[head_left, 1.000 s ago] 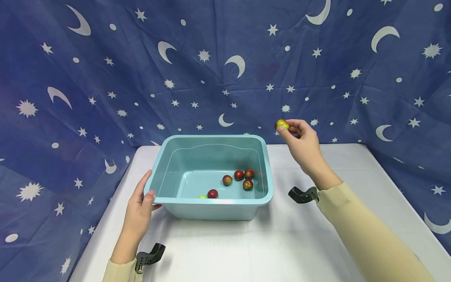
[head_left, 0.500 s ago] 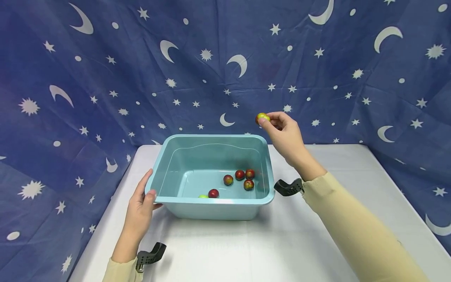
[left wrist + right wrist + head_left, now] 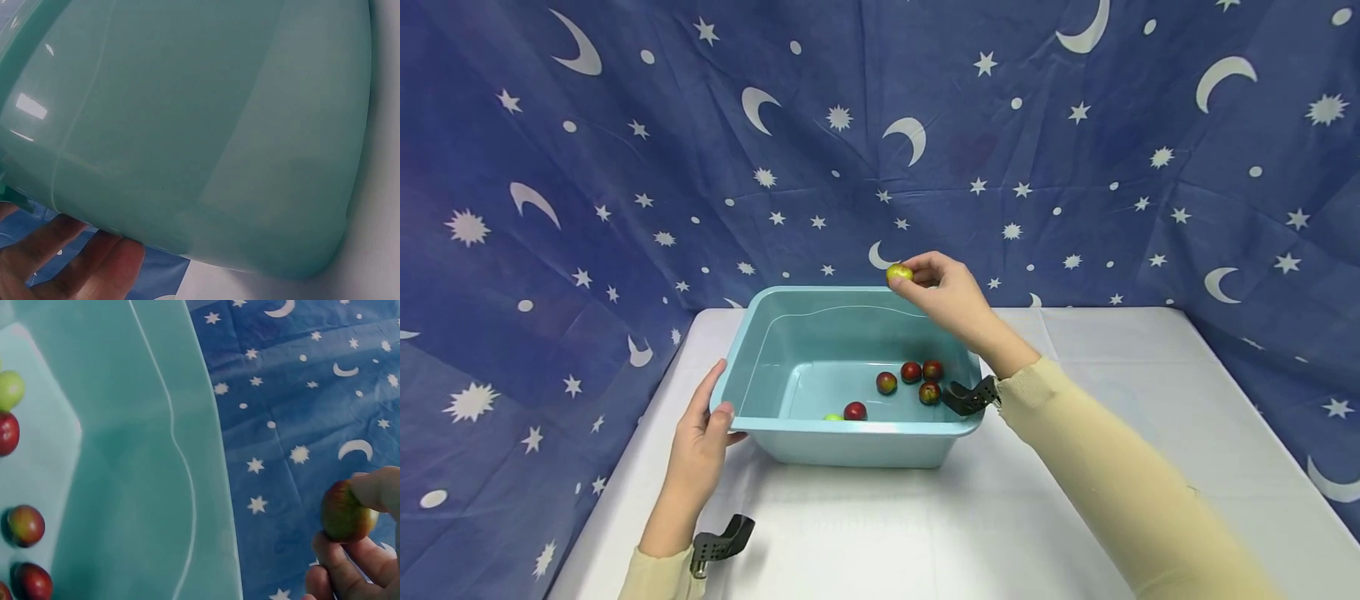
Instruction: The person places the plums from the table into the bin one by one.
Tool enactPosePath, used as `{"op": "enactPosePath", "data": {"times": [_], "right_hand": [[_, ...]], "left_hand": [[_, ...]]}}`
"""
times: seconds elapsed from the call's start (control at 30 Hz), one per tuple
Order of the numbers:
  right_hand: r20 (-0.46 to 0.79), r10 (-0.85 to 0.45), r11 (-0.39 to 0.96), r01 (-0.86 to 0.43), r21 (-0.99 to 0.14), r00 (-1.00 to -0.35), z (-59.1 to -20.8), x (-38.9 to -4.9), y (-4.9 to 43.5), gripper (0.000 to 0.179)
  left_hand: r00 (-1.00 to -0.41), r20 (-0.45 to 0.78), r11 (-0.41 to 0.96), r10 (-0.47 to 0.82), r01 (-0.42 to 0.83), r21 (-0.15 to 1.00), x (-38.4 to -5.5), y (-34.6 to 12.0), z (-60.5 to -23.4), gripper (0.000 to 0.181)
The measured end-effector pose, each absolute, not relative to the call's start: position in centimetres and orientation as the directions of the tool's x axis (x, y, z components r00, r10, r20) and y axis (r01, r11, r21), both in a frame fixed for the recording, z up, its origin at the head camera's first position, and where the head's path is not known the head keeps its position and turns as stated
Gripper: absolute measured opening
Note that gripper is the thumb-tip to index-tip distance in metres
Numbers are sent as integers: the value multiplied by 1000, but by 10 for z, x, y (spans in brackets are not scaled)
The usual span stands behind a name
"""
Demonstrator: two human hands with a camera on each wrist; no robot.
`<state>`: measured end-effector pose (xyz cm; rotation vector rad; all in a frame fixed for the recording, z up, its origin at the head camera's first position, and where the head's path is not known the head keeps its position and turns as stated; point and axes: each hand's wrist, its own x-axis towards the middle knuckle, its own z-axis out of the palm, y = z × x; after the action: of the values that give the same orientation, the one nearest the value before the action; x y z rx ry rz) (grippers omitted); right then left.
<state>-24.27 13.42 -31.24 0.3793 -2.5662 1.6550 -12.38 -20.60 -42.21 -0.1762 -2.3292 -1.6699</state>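
Observation:
A light teal plastic tub (image 3: 850,450) stands on the white table. My left hand (image 3: 696,454) grips its near left corner, thumb at the rim and fingers along the outside. In the left wrist view its fingers (image 3: 122,265) lie against the wall. My right hand (image 3: 951,300) pinches a yellow-green and reddish jujube (image 3: 898,273) between thumb and fingertips, high at the tub's back rim. In the right wrist view the held jujube (image 3: 347,514) appears against the blue cloth. Several red jujubes (image 3: 886,383) and a green jujube (image 3: 833,417), partly hidden by the front rim, lie on the tub floor.
A blue cloth (image 3: 820,150) with white stars and moons hangs behind the table. The white table (image 3: 1120,392) extends to the right of the tub. Black camera mounts (image 3: 722,543) sit on both wrists, the right one overlapping the tub's right side.
My right hand has moved left with the jujube, from right of the tub to over its back rim. The left hand and the fruit in the tub have stayed put.

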Motion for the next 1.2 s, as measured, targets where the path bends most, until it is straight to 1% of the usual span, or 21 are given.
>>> {"op": "enactPosePath", "data": {"times": [0.13,0.27,0.47,0.7,0.97,1.2], "right_hand": [[131,-249,441,-233,-867,-960,-316,-246,121,34],[84,-323,452,-231,-862,-943,-322,-247,111,33],[39,-364,473,-221,-853,-931,-330,-246,100,31],[5,-437,500,-247,-830,-900,-332,-244,95,29],[-47,-456,573,-253,-780,-889,-336,-245,93,28],[-56,-456,627,-276,-728,-888,-340,-247,88,26]], "left_hand": [[-958,281,322,-57,249,913,-124,-205,-423,51],[-960,275,320,-57,243,916,-125,-206,-423,50],[-958,281,328,-57,248,912,-125,-206,-423,50],[-959,276,343,-62,240,908,-123,-206,-422,51],[-958,279,336,-63,243,910,-123,-207,-423,50],[-956,286,348,-63,247,904,-124,-206,-423,50]]}}
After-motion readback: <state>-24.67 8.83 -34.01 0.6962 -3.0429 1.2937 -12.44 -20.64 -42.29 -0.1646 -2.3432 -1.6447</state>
